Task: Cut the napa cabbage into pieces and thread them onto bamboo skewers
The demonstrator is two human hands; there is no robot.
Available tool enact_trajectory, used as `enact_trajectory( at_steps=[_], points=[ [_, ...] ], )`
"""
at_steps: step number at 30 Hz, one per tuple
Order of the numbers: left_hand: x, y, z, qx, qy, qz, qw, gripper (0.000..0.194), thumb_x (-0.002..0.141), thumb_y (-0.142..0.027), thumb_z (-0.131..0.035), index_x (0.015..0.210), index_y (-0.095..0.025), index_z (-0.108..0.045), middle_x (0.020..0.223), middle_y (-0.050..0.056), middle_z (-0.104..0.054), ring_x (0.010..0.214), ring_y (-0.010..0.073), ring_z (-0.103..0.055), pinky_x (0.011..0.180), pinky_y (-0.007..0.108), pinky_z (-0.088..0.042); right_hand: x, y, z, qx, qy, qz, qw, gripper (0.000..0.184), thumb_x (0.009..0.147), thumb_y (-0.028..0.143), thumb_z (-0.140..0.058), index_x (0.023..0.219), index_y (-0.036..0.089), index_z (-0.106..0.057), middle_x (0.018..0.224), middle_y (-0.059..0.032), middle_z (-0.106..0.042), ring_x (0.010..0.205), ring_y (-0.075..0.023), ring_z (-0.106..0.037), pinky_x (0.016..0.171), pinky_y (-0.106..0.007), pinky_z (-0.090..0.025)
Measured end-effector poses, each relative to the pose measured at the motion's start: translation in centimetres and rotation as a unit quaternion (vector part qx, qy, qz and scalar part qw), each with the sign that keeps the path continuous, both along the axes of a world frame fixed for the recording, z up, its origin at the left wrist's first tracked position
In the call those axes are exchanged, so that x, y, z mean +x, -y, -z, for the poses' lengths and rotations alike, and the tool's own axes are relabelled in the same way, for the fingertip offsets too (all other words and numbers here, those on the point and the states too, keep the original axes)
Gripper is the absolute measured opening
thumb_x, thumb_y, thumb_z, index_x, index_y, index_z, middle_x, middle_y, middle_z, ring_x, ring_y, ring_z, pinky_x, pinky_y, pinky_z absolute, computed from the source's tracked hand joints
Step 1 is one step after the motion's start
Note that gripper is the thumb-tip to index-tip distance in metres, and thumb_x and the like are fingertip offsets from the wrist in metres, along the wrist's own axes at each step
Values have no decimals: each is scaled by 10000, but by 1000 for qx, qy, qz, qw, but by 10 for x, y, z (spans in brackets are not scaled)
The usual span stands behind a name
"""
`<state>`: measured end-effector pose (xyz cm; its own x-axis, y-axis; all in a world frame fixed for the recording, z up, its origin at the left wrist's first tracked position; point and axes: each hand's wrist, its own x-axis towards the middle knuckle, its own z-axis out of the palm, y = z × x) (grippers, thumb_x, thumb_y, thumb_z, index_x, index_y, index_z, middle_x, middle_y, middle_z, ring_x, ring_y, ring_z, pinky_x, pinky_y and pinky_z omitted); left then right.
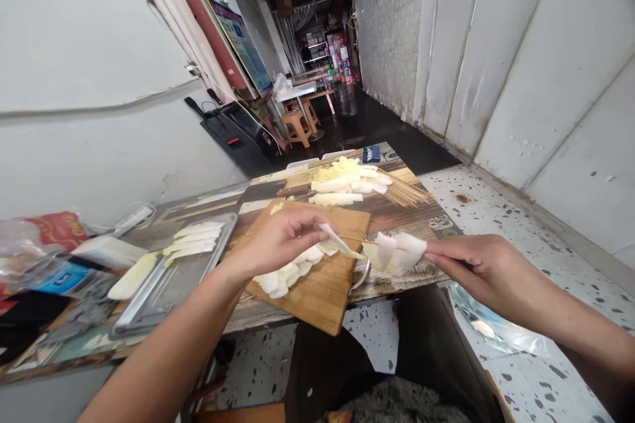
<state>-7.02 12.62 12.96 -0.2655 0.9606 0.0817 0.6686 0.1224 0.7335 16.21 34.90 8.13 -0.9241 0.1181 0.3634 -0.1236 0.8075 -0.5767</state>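
My left hand [285, 234] is closed in a pinch on a pale cabbage piece [340, 242] above the wooden cutting board [322, 294]. My right hand [469, 264] grips a thin bamboo skewer [354, 239] with several cabbage pieces [397, 251] threaded on it near my fingers. The skewer's tip points left toward the piece in my left hand. A row of cut cabbage slices [290, 272] lies on the board below my left hand.
A metal tray [163, 291] on the left holds finished cabbage strips [193, 239]. A heap of cabbage [347, 180] and a bundle of skewers [407, 195] lie at the table's far end. Clutter of bags sits far left. Speckled floor to the right.
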Motion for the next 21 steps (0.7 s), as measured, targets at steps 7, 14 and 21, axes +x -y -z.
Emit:
enact_trajectory(
  at_steps=[7,14,21],
  points=[
    [2,-1,-2,8,-23,9,1000,178,921,-296,-561,985,-176,-676,968,50,-701,892,146,-654,812,275,-506,2,0,1,6,2,9,1000,279,957,351,-478,830,230,-695,765,0,-700,640,-129,-627,574,-252,-433],
    [3,-1,-1,1,-26,10,1000,201,919,-325,-563,1002,-183,-679,965,47,-706,879,146,-657,800,273,-511,3,-1,-2,7,10,14,1000,282,965,361,-476,877,216,-703,759,-5,-703,634,-122,-624,567,-242,-425],
    [3,-2,-3,-8,-48,8,999,204,916,-324,-556,981,-178,-683,942,39,-708,857,142,-657,768,258,-502,4,0,-10,8,9,2,1000,316,965,382,-467,862,219,-718,746,-15,-711,607,-128,-624,554,-236,-439]
  ],
)
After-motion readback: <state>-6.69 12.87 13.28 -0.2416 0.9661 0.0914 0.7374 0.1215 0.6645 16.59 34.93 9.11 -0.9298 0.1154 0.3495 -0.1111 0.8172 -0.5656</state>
